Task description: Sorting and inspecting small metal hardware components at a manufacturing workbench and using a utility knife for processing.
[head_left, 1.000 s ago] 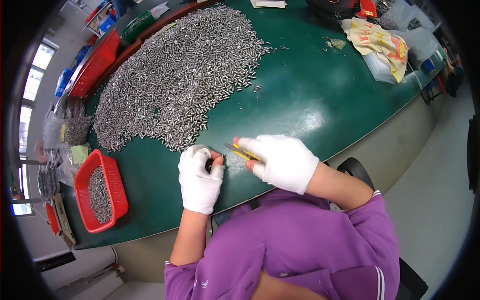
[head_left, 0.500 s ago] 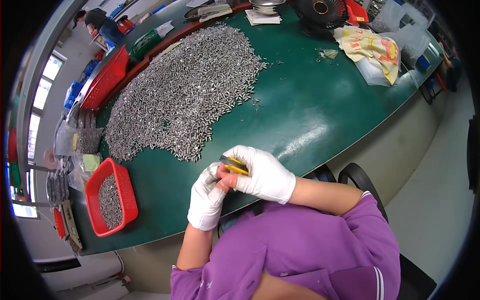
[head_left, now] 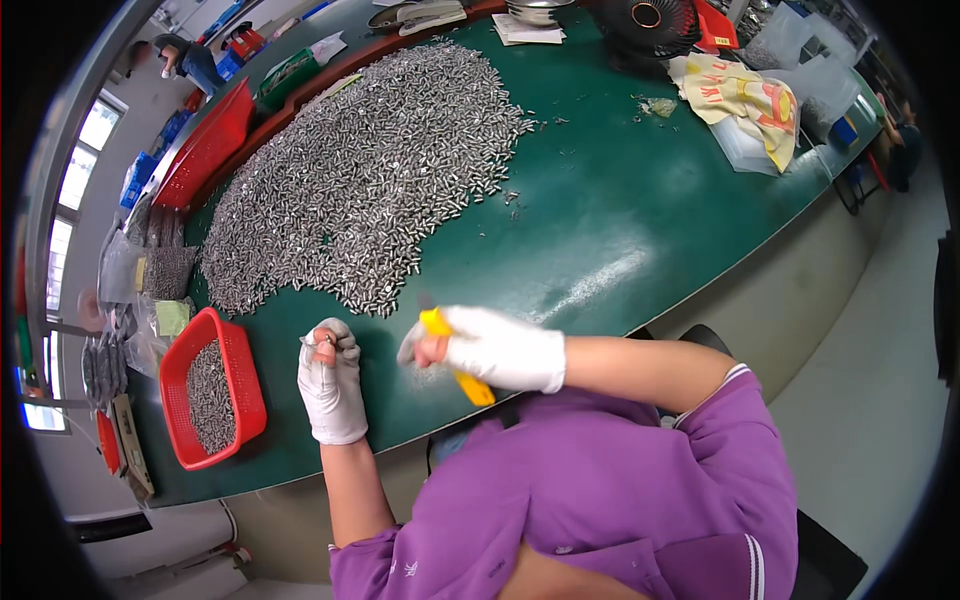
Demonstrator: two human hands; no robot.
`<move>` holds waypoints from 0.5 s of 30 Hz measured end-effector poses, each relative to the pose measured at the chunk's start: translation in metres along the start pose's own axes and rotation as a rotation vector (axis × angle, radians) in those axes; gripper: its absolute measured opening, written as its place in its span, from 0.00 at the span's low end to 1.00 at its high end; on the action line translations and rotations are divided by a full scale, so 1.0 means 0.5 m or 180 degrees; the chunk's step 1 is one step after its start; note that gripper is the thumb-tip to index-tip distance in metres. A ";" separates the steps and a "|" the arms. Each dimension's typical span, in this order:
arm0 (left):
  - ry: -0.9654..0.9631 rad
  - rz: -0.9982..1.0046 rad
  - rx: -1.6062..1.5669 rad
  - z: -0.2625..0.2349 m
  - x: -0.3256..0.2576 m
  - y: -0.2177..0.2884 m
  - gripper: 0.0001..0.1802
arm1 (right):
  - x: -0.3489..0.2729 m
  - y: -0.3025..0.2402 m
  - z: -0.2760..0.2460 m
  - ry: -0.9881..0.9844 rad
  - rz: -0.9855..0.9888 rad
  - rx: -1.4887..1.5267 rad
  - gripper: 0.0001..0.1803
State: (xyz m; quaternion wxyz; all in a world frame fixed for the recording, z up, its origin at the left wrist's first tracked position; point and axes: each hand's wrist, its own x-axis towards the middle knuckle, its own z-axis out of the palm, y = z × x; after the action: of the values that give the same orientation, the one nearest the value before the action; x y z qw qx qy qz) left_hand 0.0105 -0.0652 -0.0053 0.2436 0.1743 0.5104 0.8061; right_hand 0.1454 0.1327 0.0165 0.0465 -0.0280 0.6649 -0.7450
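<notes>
My right hand (head_left: 500,348), in a white glove with bare fingertips, is closed around a yellow utility knife (head_left: 474,388). The knife is slightly blurred, and its dark tip points away from me. To its left, my left hand (head_left: 334,385) wears a similar glove and is raised over the table's near side. Thumb and fingers pinch a small metal piece (head_left: 329,339), largely covered by the fingertips. Beyond both hands spreads a wide heap of small silvery metal pins (head_left: 370,170). A red plastic basket (head_left: 262,405) holding more such pins stands left of my left hand.
The green table (head_left: 580,200) curves away to the right. A black fan (head_left: 650,25), a yellow cloth (head_left: 745,100) and clear plastic bags (head_left: 815,90) lie along its far right. Another red basket (head_left: 210,150) leans at the far left, near a person (head_left: 185,60) in the background.
My hands have come apart. The left moved left with the small piece; the right turned the knife and stayed near the middle. The background person bent forward.
</notes>
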 end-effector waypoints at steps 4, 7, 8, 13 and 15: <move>-0.0061 0.0072 0.0221 -0.016 -0.010 0.000 0.15 | 0.027 -0.001 0.009 0.0013 0.0279 -0.0360 0.20; -0.0125 0.0124 0.0247 -0.016 -0.012 -0.001 0.14 | 0.048 0.036 -0.046 0.0747 -0.0175 0.0267 0.18; -0.0118 0.0142 0.0342 -0.017 -0.014 -0.001 0.14 | 0.052 0.031 -0.069 0.0892 -0.0086 0.0122 0.18; -0.0097 0.0111 0.0545 -0.002 -0.011 0.001 0.16 | 0.062 0.029 -0.144 0.1367 -0.0341 -0.0118 0.18; -0.0090 0.0138 0.0540 -0.007 -0.011 -0.001 0.16 | 0.057 0.024 -0.166 0.1585 -0.0419 -0.0177 0.18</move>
State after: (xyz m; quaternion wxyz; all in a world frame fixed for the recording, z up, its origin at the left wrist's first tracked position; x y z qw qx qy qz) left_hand 0.0135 -0.0708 -0.0076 0.2176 0.2166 0.5694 0.7626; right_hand 0.1091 0.2104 -0.0054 -0.1680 0.1118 0.6728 -0.7118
